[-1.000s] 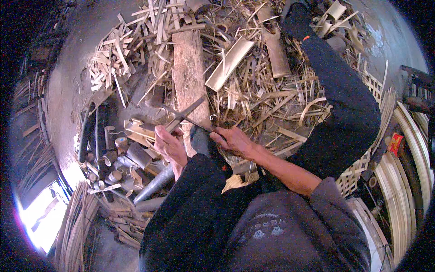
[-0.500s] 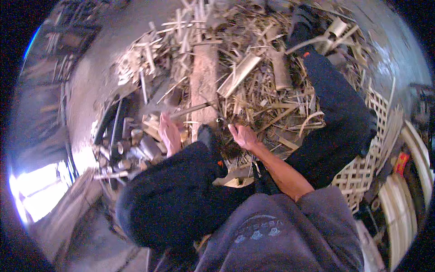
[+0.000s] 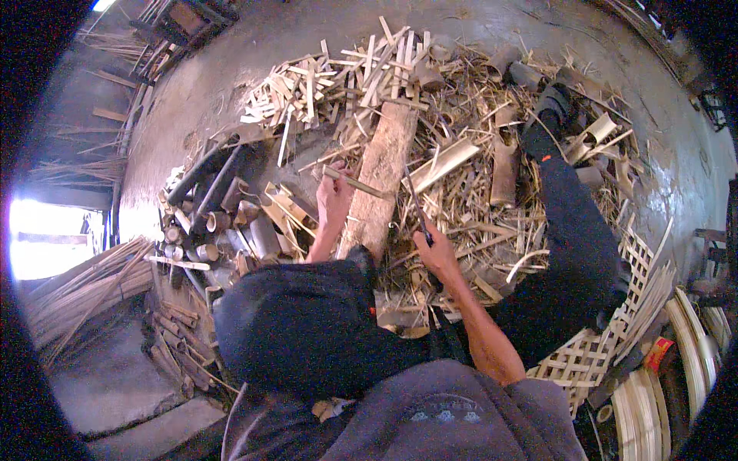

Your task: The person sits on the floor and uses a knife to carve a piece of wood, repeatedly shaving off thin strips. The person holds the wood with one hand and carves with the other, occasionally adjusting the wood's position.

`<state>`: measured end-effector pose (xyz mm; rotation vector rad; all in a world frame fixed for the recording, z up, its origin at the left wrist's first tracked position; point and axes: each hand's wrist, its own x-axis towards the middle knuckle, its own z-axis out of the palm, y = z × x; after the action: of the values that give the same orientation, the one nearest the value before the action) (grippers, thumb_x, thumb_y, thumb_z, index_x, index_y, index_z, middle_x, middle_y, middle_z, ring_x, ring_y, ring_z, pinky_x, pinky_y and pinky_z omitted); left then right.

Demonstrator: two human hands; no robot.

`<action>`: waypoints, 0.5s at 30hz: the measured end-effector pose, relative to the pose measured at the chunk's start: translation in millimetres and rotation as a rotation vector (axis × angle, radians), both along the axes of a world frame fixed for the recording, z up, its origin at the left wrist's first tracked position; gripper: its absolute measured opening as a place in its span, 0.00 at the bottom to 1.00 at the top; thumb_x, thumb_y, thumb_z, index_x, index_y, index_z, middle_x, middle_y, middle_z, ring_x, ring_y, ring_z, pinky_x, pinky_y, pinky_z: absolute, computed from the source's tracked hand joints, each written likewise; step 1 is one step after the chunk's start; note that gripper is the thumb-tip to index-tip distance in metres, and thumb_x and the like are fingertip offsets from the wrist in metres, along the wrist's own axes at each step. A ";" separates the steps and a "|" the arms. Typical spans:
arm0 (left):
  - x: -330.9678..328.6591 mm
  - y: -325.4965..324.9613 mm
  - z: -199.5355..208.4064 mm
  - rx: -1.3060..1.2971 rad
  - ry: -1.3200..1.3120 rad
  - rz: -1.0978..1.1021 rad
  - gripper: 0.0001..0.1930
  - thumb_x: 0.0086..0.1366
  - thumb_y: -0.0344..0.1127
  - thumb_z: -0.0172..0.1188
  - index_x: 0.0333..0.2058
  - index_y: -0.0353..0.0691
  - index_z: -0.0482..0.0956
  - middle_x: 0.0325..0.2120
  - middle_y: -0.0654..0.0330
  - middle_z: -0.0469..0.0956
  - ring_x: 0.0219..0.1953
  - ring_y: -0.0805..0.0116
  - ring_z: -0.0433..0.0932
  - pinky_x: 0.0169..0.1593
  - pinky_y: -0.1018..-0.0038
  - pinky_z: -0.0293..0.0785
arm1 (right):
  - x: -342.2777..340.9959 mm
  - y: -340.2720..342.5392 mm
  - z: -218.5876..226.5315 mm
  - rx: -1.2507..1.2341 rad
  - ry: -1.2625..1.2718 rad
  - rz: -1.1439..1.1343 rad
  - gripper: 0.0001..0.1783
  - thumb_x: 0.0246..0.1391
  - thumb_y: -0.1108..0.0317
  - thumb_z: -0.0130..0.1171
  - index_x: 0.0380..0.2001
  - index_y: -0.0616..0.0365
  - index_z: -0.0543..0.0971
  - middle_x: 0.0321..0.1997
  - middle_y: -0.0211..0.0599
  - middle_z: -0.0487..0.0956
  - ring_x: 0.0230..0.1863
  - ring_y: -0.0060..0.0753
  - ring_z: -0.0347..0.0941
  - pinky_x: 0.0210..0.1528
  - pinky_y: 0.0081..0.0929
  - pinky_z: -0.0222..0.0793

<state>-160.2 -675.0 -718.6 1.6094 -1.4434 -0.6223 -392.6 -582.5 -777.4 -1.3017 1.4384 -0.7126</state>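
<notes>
While the left hand (image 3: 333, 201) pinches 1 bamboo piece (image 3: 357, 183) over the wooden block (image 3: 388, 142), likely for firm backing, the right hand (image 3: 435, 247) grips a dark knife (image 3: 416, 198) beside the block, pointing forward, perhaps to keep the other hand safe.

The plank (image 3: 387, 150) is rough, matt wood. Over it, the strip (image 3: 357, 183) looks like smooth bamboo; right of it, the knife (image 3: 416, 200) is dull, dark metal and the split culm (image 3: 446, 164) smooth bamboo. At its near end, the trousers (image 3: 300, 323) are matt cloth.
</notes>
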 end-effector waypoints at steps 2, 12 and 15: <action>-9.2 -10.5 -7.4 -0.033 0.023 -0.078 0.13 0.67 0.29 0.50 0.49 0.35 0.69 0.32 0.59 0.78 0.31 0.73 0.75 0.35 0.76 0.73 | -4.2 -5.4 -8.7 -0.087 -0.019 -0.047 0.30 0.58 0.57 0.53 0.61 0.58 0.64 0.28 0.32 0.77 0.27 0.22 0.70 0.34 0.23 0.68; -9.3 -0.1 -10.2 0.142 0.049 -0.299 0.09 0.61 0.32 0.59 0.39 0.38 0.72 0.29 0.53 0.73 0.30 0.58 0.73 0.34 0.67 0.69 | 34.6 -40.5 127.0 0.314 -0.452 -0.082 0.19 0.66 0.50 0.39 0.28 0.53 0.64 0.15 0.26 0.65 0.12 0.18 0.63 0.12 0.19 0.60; -12.4 -0.1 -9.8 0.089 0.084 -0.386 0.08 0.61 0.31 0.57 0.37 0.37 0.69 0.27 0.50 0.70 0.29 0.48 0.70 0.33 0.61 0.67 | 42.9 -51.9 131.6 0.393 -0.487 -0.090 0.20 0.66 0.49 0.38 0.28 0.53 0.64 0.15 0.27 0.66 0.11 0.18 0.62 0.12 0.19 0.60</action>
<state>-172.6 -675.1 -728.4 1.3597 -1.6974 -0.9742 -349.7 -634.4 -645.9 -0.7021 1.1638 -0.7036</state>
